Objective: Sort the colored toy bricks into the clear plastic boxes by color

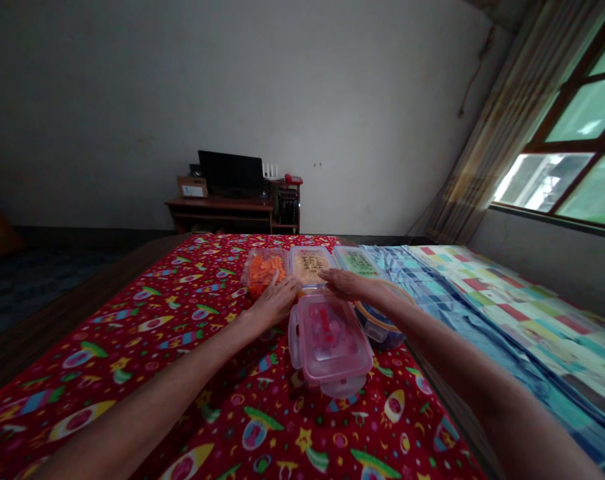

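Observation:
My left hand [278, 298] reaches in from the left, thumb apart and fingers stretched toward the near left corner of a clear lidded box [309, 261] with pale contents and dark writing. From the right comes my right hand [346, 283], its fingers extended over the near right corner of that same box. Just left of it is a clear container of orange pieces [262, 267], partly behind my left hand. A pink clip-lid box [329, 337] lies closest to me, with its side flap hanging out. Whether the fingers press on the middle box is hard to tell.
Behind my right hand sits a box with green contents [359, 261]. A round container with an orange-edged lid [379, 323] is partly under my right forearm. All rest on a red patterned cloth [182, 373]. Blue checked fabric [432, 293] lies to the right; a desk with a monitor [231, 175] stands behind.

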`<state>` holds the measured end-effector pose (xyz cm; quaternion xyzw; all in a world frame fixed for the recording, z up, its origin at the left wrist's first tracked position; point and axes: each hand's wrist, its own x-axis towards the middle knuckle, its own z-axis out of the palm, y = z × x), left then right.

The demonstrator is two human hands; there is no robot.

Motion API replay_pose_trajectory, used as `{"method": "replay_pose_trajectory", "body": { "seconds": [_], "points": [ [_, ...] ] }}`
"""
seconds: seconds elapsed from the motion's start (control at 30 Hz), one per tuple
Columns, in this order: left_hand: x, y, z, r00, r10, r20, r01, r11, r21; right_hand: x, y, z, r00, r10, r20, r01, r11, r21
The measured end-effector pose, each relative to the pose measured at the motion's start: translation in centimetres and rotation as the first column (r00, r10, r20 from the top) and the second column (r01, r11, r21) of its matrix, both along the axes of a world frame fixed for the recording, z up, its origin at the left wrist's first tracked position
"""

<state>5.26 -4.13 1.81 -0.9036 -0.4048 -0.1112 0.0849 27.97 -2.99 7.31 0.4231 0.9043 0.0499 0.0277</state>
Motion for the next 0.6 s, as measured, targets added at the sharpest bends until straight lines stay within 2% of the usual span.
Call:
{"method": "replay_pose_trajectory", "body": {
  "seconds": [0.07, 0.17, 0.4, 0.5, 0.6],
  "points": [
    [-0.3, -0.1, 0.0, 1.0, -0.016, -0.015, 0.016, 1.0, -0.016, -1.1, 1.2, 0.0, 0.994, -0.043, 0.103, 0.049, 0.997, -0.055],
    [-0.6, 0.1, -0.3, 0.999, -0.014, -0.035, 0.013, 0.999, -0.037, -1.3, 1.6, 0.0, 0.992, -0.056, 0.113, 0.064, 0.996, -0.061],
    [-0.2, 0.3, -0.4, 0.998, -0.054, 0.037, 0.054, 0.998, -0.012, -0.5, 1.0, -0.8, 0.994, -0.106, -0.015, 0.105, 0.992, -0.063],
    [-0.2, 0.2, 0.2, 0.995, -0.085, 0.059, 0.083, 0.996, 0.028, -0.6, 0.8, -0.4, 0.992, -0.113, -0.048, 0.11, 0.992, -0.06],
    [-1.3, 0.7, 0.7, 0.993, -0.054, 0.109, 0.042, 0.993, 0.111, -0.5, 0.1, 0.5, 0.99, -0.104, -0.099, 0.102, 0.994, -0.029]
  ]
}}
